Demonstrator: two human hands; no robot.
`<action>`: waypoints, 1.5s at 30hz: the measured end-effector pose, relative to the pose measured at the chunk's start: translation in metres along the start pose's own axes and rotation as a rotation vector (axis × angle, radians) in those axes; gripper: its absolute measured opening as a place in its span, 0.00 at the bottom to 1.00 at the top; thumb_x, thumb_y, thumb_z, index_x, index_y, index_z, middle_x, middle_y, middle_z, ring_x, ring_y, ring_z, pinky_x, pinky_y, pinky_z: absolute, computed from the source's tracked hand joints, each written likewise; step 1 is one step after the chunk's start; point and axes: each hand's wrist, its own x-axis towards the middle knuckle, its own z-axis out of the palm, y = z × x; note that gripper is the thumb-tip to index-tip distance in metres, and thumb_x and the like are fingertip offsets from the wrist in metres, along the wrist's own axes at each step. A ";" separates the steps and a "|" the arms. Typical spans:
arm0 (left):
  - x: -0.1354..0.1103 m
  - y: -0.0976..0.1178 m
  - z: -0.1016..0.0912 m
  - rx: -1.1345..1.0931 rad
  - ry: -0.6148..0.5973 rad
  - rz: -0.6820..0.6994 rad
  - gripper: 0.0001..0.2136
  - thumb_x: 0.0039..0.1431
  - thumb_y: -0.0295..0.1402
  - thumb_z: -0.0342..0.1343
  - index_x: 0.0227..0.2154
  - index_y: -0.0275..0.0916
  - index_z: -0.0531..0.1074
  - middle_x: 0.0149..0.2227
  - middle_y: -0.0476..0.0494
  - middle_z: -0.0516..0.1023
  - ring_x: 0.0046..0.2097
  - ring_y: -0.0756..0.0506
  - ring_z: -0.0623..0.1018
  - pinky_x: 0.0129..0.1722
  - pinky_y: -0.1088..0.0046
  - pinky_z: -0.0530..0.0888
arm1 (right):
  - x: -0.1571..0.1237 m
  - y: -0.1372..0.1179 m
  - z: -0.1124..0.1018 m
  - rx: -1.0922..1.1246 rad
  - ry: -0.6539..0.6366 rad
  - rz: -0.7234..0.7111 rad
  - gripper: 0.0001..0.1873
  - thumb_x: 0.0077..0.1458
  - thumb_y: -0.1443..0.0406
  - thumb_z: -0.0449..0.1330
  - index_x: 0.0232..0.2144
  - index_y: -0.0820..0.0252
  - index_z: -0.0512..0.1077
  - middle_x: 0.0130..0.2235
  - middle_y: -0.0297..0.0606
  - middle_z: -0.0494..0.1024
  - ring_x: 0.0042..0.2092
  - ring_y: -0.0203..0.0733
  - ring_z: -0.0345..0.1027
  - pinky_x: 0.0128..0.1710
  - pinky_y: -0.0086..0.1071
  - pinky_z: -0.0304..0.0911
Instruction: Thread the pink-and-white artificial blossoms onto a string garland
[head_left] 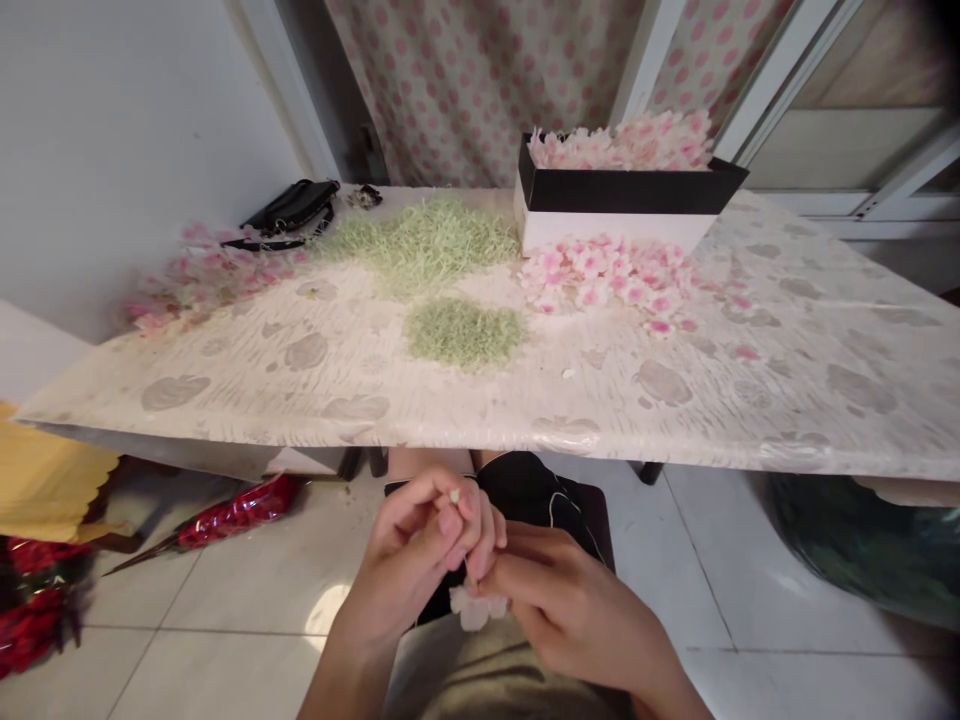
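Both hands are held close together over my lap, just below the table's front edge. My left hand [427, 545] is closed, with a small pale green piece [454, 495] showing between thumb and forefinger. My right hand [570, 600] pinches a pale pink artificial blossom [474, 608] that hangs face down beneath its fingertips. The fingertips of the two hands meet, and what lies between them is partly hidden. In front of me on the table are a small heap of green pieces [465, 332] and a larger green heap [431, 240] behind it.
Loose pink blossoms [607, 272] lie before a black and white box [622, 205] filled with more. Another blossom pile [217, 270] and a black bag [289, 208] are at the left of the patterned tablecloth [345, 370]. Red wrapped flowers [240, 515] lie on the floor.
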 end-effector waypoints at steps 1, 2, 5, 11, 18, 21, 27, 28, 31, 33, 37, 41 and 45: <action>0.000 -0.001 0.002 -0.019 0.008 -0.001 0.09 0.66 0.39 0.51 0.31 0.43 0.68 0.18 0.59 0.51 0.19 0.54 0.58 0.31 0.73 0.67 | 0.000 -0.001 0.000 0.044 -0.037 0.033 0.18 0.55 0.79 0.46 0.32 0.57 0.71 0.32 0.36 0.74 0.35 0.37 0.68 0.32 0.28 0.67; -0.001 -0.001 0.003 -0.031 0.012 -0.009 0.10 0.67 0.40 0.50 0.31 0.43 0.69 0.18 0.59 0.49 0.18 0.55 0.53 0.29 0.74 0.66 | -0.001 -0.002 -0.001 0.096 -0.081 0.068 0.18 0.55 0.79 0.47 0.34 0.57 0.72 0.34 0.36 0.76 0.36 0.37 0.69 0.34 0.29 0.68; -0.004 0.003 0.005 0.008 0.021 -0.076 0.09 0.66 0.39 0.52 0.32 0.42 0.72 0.19 0.57 0.52 0.20 0.54 0.53 0.23 0.76 0.58 | 0.000 -0.006 -0.010 0.216 -0.164 0.138 0.15 0.58 0.77 0.52 0.37 0.55 0.74 0.38 0.35 0.79 0.40 0.37 0.72 0.40 0.29 0.69; -0.011 0.009 -0.002 0.482 0.012 -0.230 0.11 0.64 0.41 0.52 0.32 0.44 0.76 0.21 0.54 0.62 0.20 0.53 0.55 0.19 0.74 0.49 | 0.004 0.027 -0.079 -0.270 0.364 0.430 0.06 0.60 0.65 0.56 0.33 0.55 0.74 0.34 0.35 0.81 0.36 0.40 0.75 0.37 0.33 0.69; -0.005 0.003 -0.017 0.846 -0.054 -0.406 0.14 0.65 0.41 0.49 0.31 0.41 0.75 0.26 0.49 0.72 0.27 0.50 0.65 0.25 0.74 0.58 | 0.033 0.128 -0.189 -0.776 0.323 0.783 0.05 0.56 0.67 0.61 0.36 0.63 0.74 0.42 0.44 0.77 0.41 0.47 0.72 0.44 0.45 0.66; -0.004 0.000 -0.019 0.855 -0.055 -0.461 0.15 0.65 0.43 0.47 0.32 0.40 0.75 0.27 0.49 0.72 0.27 0.49 0.65 0.26 0.74 0.60 | 0.043 0.150 -0.197 -0.779 0.190 0.795 0.10 0.61 0.62 0.59 0.42 0.63 0.72 0.44 0.40 0.76 0.42 0.42 0.72 0.43 0.41 0.69; -0.005 -0.004 -0.014 0.841 -0.070 -0.466 0.15 0.66 0.43 0.47 0.33 0.42 0.76 0.34 0.46 0.76 0.38 0.46 0.72 0.37 0.72 0.65 | 0.044 0.146 -0.187 -0.719 0.259 0.706 0.10 0.63 0.65 0.55 0.45 0.64 0.70 0.39 0.42 0.76 0.39 0.43 0.72 0.40 0.40 0.68; -0.004 -0.004 -0.013 0.807 -0.056 -0.461 0.16 0.66 0.44 0.46 0.33 0.42 0.75 0.34 0.47 0.75 0.37 0.46 0.71 0.37 0.73 0.66 | 0.044 0.141 -0.184 -0.681 0.274 0.673 0.11 0.63 0.67 0.53 0.46 0.64 0.69 0.37 0.41 0.76 0.37 0.43 0.71 0.38 0.39 0.67; 0.006 0.000 -0.006 0.662 -0.001 -0.464 0.17 0.67 0.46 0.43 0.34 0.42 0.72 0.27 0.51 0.68 0.27 0.50 0.65 0.26 0.76 0.62 | 0.045 0.117 -0.165 -0.517 0.266 0.560 0.14 0.64 0.68 0.47 0.51 0.61 0.63 0.30 0.36 0.73 0.31 0.42 0.69 0.32 0.34 0.65; 0.017 0.004 0.002 0.558 0.048 -0.445 0.16 0.67 0.47 0.44 0.35 0.42 0.69 0.22 0.56 0.59 0.21 0.52 0.57 0.21 0.77 0.56 | 0.046 0.096 -0.146 -0.399 0.232 0.487 0.14 0.65 0.66 0.45 0.52 0.58 0.59 0.27 0.32 0.70 0.29 0.39 0.67 0.30 0.31 0.64; 0.044 0.010 0.024 0.505 0.049 -0.427 0.14 0.66 0.47 0.46 0.33 0.42 0.65 0.18 0.59 0.50 0.20 0.53 0.52 0.18 0.78 0.52 | 0.040 0.051 -0.107 -0.245 0.182 0.392 0.13 0.67 0.65 0.43 0.53 0.53 0.55 0.25 0.28 0.65 0.27 0.36 0.64 0.28 0.28 0.63; 0.058 0.002 0.038 0.591 0.003 -0.300 0.15 0.65 0.43 0.48 0.27 0.40 0.62 0.18 0.58 0.52 0.21 0.52 0.54 0.20 0.75 0.51 | 0.024 0.022 -0.085 -0.055 0.079 0.370 0.16 0.66 0.68 0.44 0.55 0.49 0.54 0.33 0.34 0.70 0.34 0.38 0.68 0.34 0.31 0.65; 0.054 -0.007 0.038 0.601 -0.016 -0.256 0.15 0.67 0.39 0.46 0.24 0.38 0.62 0.21 0.56 0.54 0.23 0.52 0.55 0.21 0.74 0.52 | 0.011 0.010 -0.082 0.035 0.074 0.441 0.15 0.68 0.65 0.43 0.55 0.46 0.54 0.36 0.34 0.69 0.37 0.38 0.67 0.38 0.34 0.64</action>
